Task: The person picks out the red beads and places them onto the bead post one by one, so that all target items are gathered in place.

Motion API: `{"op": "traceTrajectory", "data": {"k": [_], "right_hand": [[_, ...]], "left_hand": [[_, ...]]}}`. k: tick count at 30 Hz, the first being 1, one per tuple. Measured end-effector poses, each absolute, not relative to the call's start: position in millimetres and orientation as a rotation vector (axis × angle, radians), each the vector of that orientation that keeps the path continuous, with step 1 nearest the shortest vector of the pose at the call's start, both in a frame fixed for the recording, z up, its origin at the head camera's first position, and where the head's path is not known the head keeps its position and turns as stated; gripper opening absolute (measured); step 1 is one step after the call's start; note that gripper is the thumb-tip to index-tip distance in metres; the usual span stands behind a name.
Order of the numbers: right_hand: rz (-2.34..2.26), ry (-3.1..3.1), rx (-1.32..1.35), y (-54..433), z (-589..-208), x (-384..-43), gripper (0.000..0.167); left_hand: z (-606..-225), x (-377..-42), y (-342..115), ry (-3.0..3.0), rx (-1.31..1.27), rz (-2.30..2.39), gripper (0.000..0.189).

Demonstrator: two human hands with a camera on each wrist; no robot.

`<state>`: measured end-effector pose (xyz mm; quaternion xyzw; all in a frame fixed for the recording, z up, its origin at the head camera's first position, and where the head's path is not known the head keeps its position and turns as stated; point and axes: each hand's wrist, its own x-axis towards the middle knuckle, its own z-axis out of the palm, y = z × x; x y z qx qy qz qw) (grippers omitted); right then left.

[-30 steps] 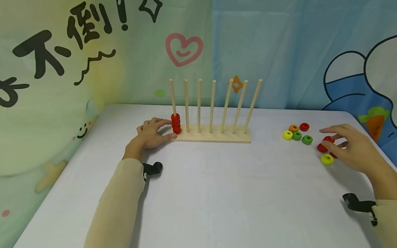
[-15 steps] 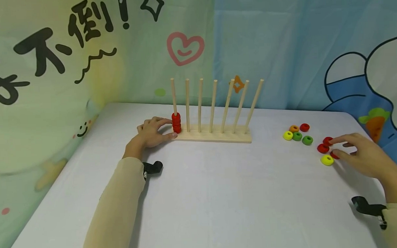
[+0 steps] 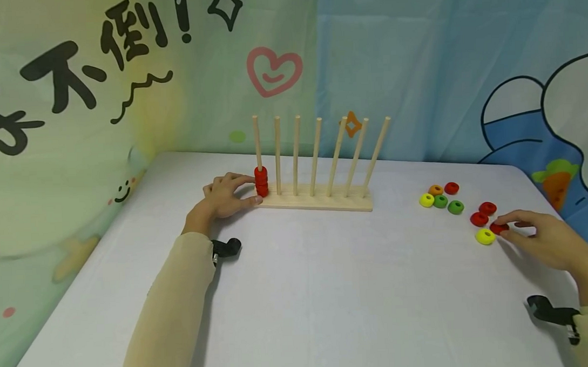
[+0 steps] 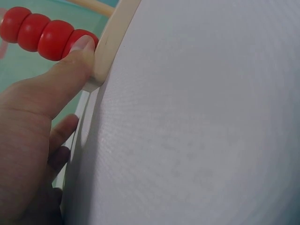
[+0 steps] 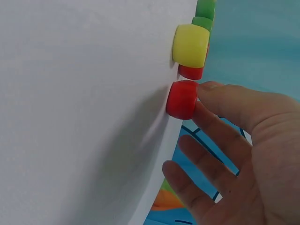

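At the left end of a wooden peg rack [image 3: 319,202], my left hand [image 3: 221,198] grips the end, thumb at the base and index finger by the stacked red beads [image 3: 261,182]. In the left wrist view the thumb tip [image 4: 83,44] lies against the lowest bead beside the base. Far to the right, my right hand [image 3: 551,242] pinches a red bead [image 5: 182,100] between thumb and index finger, close over the white table [image 3: 327,290]. The other fingers of that hand are spread apart. A yellow bead [image 3: 485,237] lies just left of the held one.
Two more red beads, one of them a red bead [image 3: 479,219], lie just behind. Farther back is a loose group with an orange bead [image 3: 436,190], a green bead [image 3: 455,207] and others. The other pegs are bare. A printed curtain [image 3: 392,66] hangs behind the table.
My right hand has moved right and toward me, from over the red beads to the nearest red bead, and its thumb and index finger have closed on it. The left hand has stayed in place.
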<state>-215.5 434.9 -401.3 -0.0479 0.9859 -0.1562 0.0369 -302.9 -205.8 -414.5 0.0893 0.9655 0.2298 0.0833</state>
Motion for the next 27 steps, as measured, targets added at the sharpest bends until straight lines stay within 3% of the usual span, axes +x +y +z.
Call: {"op": "traceTrajectory", "data": {"k": [13, 27], "right_hand": [[-0.497, 2.979, -0.121, 437.2, -407.3, -216.9, 0.043], [-0.561, 3.076, -0.043, 428.9, -404.4, -212.6, 0.034]], "left_hand": [[-414.6, -303.3, -206.8, 2.882, 0.269, 0.684, 0.074], [-414.6, -302.2, -206.4, 2.883, 0.268, 0.692, 0.074]]}}
